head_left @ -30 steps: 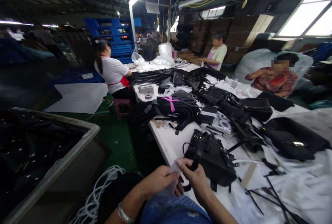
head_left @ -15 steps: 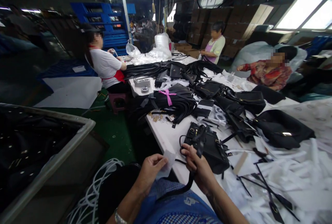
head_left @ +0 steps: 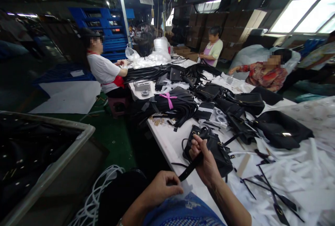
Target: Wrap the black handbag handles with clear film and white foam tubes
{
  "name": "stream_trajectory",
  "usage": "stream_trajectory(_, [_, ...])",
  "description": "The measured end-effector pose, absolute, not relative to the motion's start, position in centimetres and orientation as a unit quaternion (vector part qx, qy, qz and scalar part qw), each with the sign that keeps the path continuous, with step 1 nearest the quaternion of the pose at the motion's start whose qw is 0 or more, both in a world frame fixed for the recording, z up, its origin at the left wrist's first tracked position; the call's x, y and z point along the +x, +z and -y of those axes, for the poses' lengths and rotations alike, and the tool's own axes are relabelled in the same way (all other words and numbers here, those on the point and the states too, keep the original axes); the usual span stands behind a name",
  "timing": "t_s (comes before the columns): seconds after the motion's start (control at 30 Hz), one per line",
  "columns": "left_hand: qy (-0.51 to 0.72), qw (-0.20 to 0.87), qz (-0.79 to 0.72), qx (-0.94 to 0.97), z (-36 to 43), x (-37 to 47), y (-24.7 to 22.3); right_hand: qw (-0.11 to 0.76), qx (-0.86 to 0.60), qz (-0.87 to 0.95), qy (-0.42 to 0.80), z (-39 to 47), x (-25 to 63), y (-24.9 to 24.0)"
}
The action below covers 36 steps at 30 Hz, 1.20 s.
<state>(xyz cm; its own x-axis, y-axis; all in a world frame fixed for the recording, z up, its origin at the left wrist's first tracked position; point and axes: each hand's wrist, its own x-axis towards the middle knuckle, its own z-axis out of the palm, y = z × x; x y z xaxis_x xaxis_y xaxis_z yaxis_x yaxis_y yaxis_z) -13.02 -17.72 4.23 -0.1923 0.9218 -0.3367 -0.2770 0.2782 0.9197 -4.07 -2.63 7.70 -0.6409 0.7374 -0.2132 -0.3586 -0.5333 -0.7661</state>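
A black strap (head_left: 188, 170) runs between my two hands near the table's front edge. My left hand (head_left: 167, 186) is closed on the strap's lower end, and a thin translucent sheet (head_left: 186, 187) shows beside its fingers. Higher up, my right hand (head_left: 204, 158) has its fingers wrapped round the same strap. Just behind my right hand, a black handbag (head_left: 221, 152) with gold buckles lies on the white table (head_left: 163, 137).
Beyond the bag lies a black strap bundle (head_left: 180, 105) with a pink tie. White wrapping scraps (head_left: 298, 184) and more black bags (head_left: 285, 128) cover the right side. A grey bin (head_left: 78, 149) stands at left. Several people sit or stand around the table.
My left hand has moved right and down, from holding only the translucent sheet to gripping the strap. My right hand has shifted slightly right, and the strap now stretches between both hands.
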Motion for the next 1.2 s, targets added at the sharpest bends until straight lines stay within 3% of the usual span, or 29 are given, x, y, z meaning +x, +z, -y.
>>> stream_trajectory(0.07, [0.544,0.533,-0.593,0.263,17.9,-13.5,4.3,0.274,-0.284,0.424,0.816,3.3,-3.7,7.2])
stream_trajectory(0.17, [0.561,0.51,-0.598,0.261,18.0,-14.1,4.5,0.125,-0.291,0.547,0.775,4.7,-3.4,6.0])
stream_trajectory(0.23, [0.578,0.485,-0.593,0.281,18.1,-14.6,4.5,0.093,-0.299,0.589,0.745,5.0,-3.3,5.3])
stream_trajectory(0.4, [0.613,0.396,-0.64,0.239,19.4,-16.0,4.0,0.136,-0.358,0.603,0.7,2.6,-2.5,4.8])
stream_trajectory(0.9, [0.633,0.39,-0.658,0.121,20.9,-16.9,4.2,0.306,-0.367,0.536,0.696,1.4,-2.0,9.0])
stream_trajectory(1.2, [0.621,0.377,-0.678,0.113,20.5,-17.1,4.1,0.299,-0.366,0.603,0.643,1.7,-2.3,9.4])
